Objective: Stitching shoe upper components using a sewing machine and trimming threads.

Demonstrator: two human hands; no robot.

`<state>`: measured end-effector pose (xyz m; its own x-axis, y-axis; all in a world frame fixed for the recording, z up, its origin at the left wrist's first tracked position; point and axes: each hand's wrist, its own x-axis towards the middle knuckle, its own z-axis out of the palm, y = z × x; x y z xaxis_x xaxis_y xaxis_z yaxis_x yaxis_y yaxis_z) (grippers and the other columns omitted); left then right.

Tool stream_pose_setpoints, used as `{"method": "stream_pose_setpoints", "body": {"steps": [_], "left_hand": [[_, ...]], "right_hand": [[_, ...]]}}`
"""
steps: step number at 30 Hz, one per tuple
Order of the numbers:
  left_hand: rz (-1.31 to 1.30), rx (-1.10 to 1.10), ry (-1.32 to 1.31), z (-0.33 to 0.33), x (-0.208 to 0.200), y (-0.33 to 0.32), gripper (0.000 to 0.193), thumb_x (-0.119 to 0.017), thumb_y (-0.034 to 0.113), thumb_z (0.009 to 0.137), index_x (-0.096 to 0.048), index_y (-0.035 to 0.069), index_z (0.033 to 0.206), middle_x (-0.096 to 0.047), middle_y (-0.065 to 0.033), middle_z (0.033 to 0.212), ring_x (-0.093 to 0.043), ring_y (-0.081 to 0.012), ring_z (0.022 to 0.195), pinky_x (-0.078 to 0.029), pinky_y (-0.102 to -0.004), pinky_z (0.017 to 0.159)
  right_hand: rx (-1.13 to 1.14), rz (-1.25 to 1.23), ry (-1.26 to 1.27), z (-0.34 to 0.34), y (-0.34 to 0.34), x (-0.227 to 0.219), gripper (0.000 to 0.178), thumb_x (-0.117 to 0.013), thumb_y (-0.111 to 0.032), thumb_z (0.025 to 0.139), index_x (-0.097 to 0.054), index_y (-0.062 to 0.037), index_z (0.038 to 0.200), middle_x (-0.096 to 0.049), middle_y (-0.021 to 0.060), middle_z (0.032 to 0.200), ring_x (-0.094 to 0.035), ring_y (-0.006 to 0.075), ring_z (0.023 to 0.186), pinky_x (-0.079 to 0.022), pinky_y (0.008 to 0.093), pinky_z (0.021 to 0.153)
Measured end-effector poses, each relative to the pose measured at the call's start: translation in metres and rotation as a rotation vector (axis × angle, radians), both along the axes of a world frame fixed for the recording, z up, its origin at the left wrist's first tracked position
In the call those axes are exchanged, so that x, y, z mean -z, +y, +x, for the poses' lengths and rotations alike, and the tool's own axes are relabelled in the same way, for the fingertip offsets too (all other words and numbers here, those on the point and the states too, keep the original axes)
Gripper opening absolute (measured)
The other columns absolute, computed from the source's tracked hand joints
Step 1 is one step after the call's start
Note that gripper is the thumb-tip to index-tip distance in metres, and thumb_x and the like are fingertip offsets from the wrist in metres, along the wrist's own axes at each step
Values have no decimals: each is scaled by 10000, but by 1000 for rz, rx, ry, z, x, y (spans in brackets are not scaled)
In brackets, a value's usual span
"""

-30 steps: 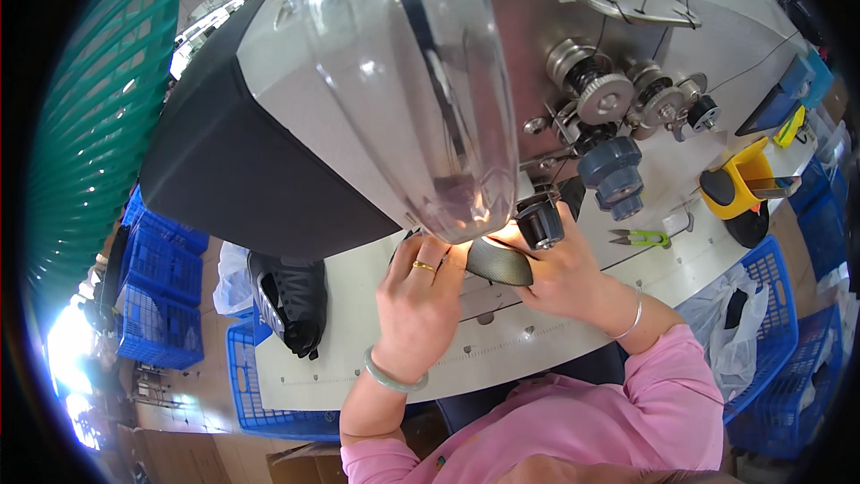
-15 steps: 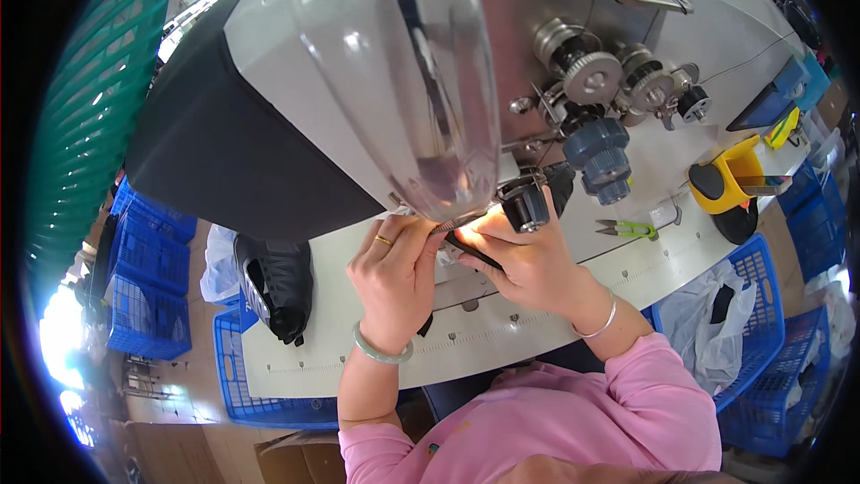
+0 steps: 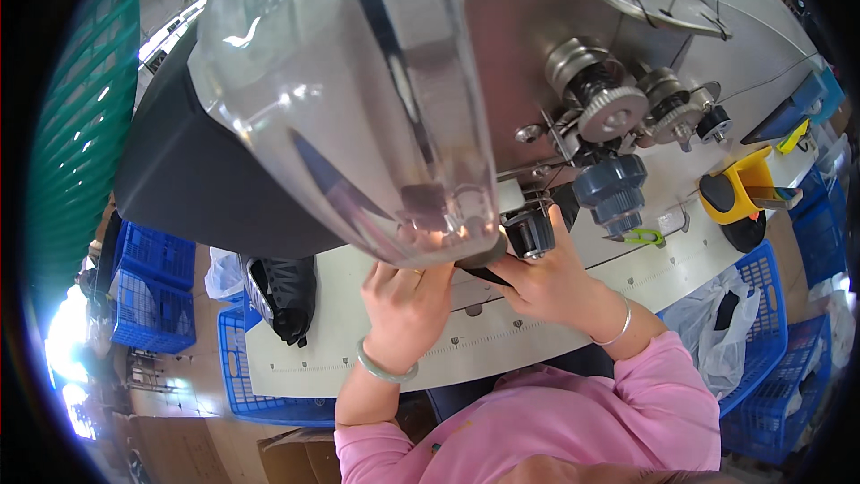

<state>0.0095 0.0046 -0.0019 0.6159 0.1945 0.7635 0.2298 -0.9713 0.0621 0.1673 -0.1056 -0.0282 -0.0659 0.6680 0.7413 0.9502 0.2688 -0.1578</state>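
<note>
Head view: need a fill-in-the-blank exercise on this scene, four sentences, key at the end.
1. The right hand touches a dark curved piece, and its wrist wears a thin ____-coloured bracelet.
2. The thicker pale bangle is on the ____ wrist.
3. The thread snips on the white tabletop have bright ____ handles.
4. The person's sleeves are ____.

Missing words: silver; left; green; pink.

The bench (image 3: 336,327) is off-white, dark marks dotting its near edge. Toward its left end the shoe (image 3: 291,296) is black; toward its right end the holder (image 3: 754,170) is yellow and black, the snips (image 3: 645,237) green-handled. The curved piece (image 3: 484,255) looks dark grey. The shirt (image 3: 564,417) is pink, the bangle (image 3: 385,375) pale green, the basket (image 3: 236,367) at the bench's left corner blue.
</note>
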Motion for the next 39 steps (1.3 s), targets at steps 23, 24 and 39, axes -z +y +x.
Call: {"method": "stream_pose_setpoints", "body": {"steps": [23, 24, 39], "left_hand": [[8, 9, 206, 0, -17, 1, 291, -644, -43, 698, -643, 39, 977, -569, -87, 1016, -618, -292, 877, -536, -356, 606], [7, 7, 202, -1, -17, 1, 291, -644, -43, 698, -643, 39, 977, -569, -87, 1016, -618, -292, 877, -536, -356, 606], [-325, 76, -160, 6, 0, 16, 205, -712, -8, 687, -664, 18, 885, -653, -74, 873, -638, -275, 754, -508, -333, 619]], "right_hand": [[74, 13, -52, -8, -1, 2, 427, -717, -55, 553, -660, -40, 976, -597, 108, 1125, -576, 322, 974, -403, 511, 822], [76, 50, -52, -10, 0, 2, 414, -715, -59, 565, -662, -47, 976, -596, 107, 1123, -581, 314, 957, -416, 487, 801], [49, 20, 107, -15, 12, -4, 324, -734, -121, 693, -691, -79, 1012, -593, -5, 1001, -553, 224, 837, -410, 353, 686]]}}
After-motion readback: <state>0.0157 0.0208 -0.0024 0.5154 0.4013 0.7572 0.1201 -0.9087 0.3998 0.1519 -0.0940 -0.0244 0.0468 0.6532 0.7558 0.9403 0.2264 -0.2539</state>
